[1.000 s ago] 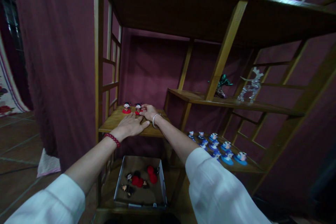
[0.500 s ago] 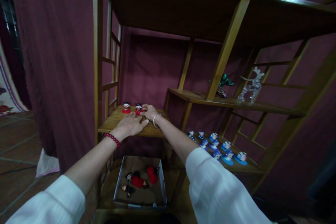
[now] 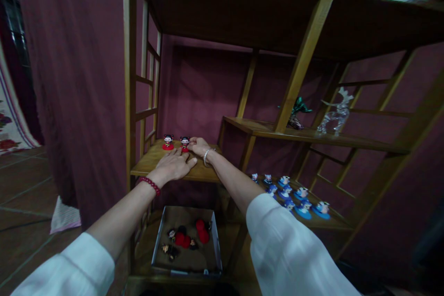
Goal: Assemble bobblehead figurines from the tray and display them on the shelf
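Note:
Two small figurines in black and red stand upright on the upper left wooden shelf [image 3: 142, 165]. My right hand [image 3: 200, 147] is closed at the side of the right figurine [image 3: 185, 141], its fingertips against it; the pinch itself is partly hidden. Palm down on the shelf lies my left hand [image 3: 174, 165], fingers stretched out towards the front of that figurine's red base. Whether those fingertips touch the base, I cannot tell. The left figurine [image 3: 168, 142] stands a little apart on its round red base, with neither hand on it.
Below, a shallow box [image 3: 217, 245] holds several more red and black figurines [image 3: 202, 231]. Several blue figurines [image 3: 303, 208] stand on the lower right shelf. A clear deer ornament [image 3: 336, 113] and a green plant-like ornament [image 3: 297, 113] occupy the middle shelf, behind a slanting post [image 3: 305, 62].
The view has shifted very slightly, so the shelf unit sits a little further right. Both hands and the two figurines keep nearly the same places on the shelf.

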The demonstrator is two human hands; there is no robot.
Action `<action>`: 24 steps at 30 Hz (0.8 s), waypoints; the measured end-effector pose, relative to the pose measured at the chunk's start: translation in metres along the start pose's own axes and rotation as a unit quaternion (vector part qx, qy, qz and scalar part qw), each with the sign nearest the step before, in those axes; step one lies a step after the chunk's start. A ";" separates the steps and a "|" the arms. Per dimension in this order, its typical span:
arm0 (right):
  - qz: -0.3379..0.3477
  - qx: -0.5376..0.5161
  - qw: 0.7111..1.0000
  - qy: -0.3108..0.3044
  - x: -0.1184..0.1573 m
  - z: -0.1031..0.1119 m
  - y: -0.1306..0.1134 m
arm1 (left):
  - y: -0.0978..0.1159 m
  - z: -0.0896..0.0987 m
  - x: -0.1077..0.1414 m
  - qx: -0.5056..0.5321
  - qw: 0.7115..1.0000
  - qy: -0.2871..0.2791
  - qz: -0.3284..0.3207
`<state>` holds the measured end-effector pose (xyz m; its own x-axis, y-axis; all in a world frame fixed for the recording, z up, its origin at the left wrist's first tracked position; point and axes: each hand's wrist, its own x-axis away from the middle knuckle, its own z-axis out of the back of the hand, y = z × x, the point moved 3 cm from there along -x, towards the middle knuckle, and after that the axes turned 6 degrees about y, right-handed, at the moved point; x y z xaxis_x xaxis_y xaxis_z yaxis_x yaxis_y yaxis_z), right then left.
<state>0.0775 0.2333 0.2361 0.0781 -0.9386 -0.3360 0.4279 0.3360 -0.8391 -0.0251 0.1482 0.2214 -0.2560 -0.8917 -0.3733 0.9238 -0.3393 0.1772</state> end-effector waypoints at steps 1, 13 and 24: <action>-0.003 -0.003 1.000 -0.003 0.001 0.000 -0.002 | 0.000 0.000 0.000 -0.001 1.000 -0.001 0.000; -0.017 -0.059 0.998 0.027 -0.007 -0.007 -0.005 | 0.000 -0.001 -0.001 -0.017 0.999 0.022 -0.024; 0.015 0.022 0.999 0.031 -0.021 -0.011 0.009 | 0.002 -0.001 -0.001 -0.023 0.999 0.022 -0.016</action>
<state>0.0695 0.2565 0.2311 0.0358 -0.9210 -0.3880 0.4655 0.3589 -0.8090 -0.0232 0.1485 0.2211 -0.2743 -0.8659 -0.4182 0.9274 -0.3532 0.1230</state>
